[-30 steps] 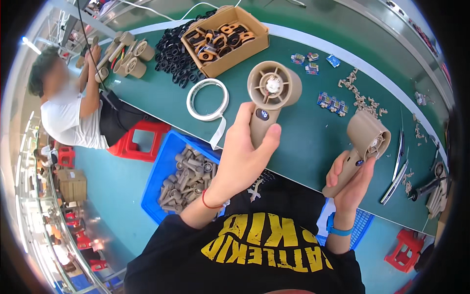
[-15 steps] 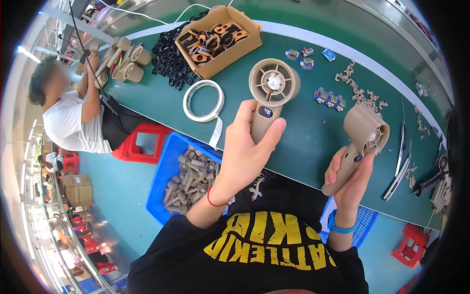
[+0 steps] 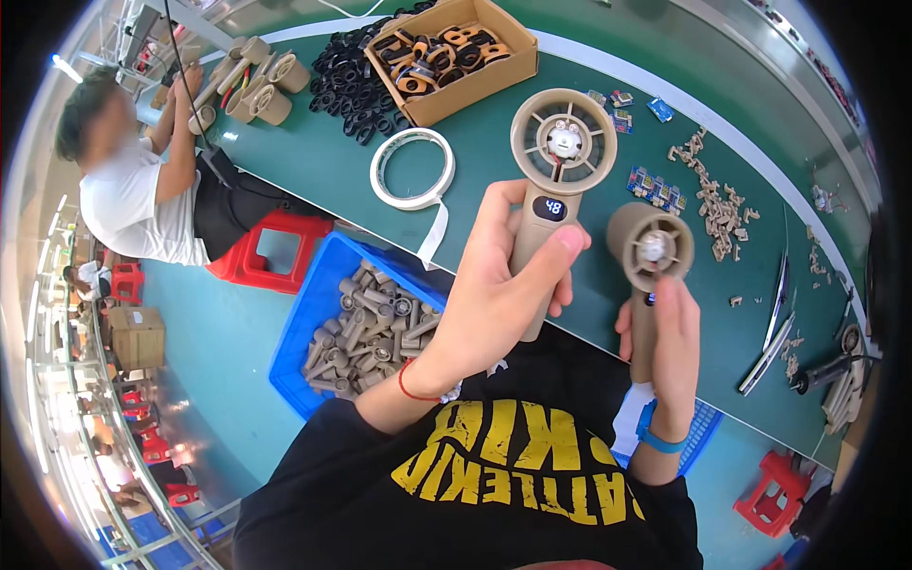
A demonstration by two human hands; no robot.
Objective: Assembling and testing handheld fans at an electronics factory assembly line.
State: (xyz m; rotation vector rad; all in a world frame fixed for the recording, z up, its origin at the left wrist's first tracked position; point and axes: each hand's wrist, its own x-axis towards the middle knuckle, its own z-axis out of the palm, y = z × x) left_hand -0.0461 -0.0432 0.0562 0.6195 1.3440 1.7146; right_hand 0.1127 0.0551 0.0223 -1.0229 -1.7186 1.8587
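My left hand (image 3: 508, 280) is closed around the handle of a beige handheld fan (image 3: 553, 211). Its round head faces up, with spokes and a white motor in the middle, and a small display glows on the neck. My right hand (image 3: 673, 347) grips a second beige handheld fan (image 3: 631, 245) by its handle, the head tilted toward me. That fan's display is lit too, partly covered by my thumb. Both fans are held above the near edge of the green table (image 3: 332, 190).
A roll of white tape (image 3: 388, 191) lies left of my hands. Behind it are a cardboard box (image 3: 463, 103) of orange-black parts and a heap of black rings (image 3: 347, 81). Circuit boards (image 3: 655, 190), small beige pieces (image 3: 722, 218) and tweezers (image 3: 768, 353) lie right. A blue bin (image 3: 294, 356) holds fan bodies. A co-worker (image 3: 142, 180) sits left.
The right fan has swung left and turned its spoked face toward me. The left fan's display now shows more plainly. My view has shifted slightly.
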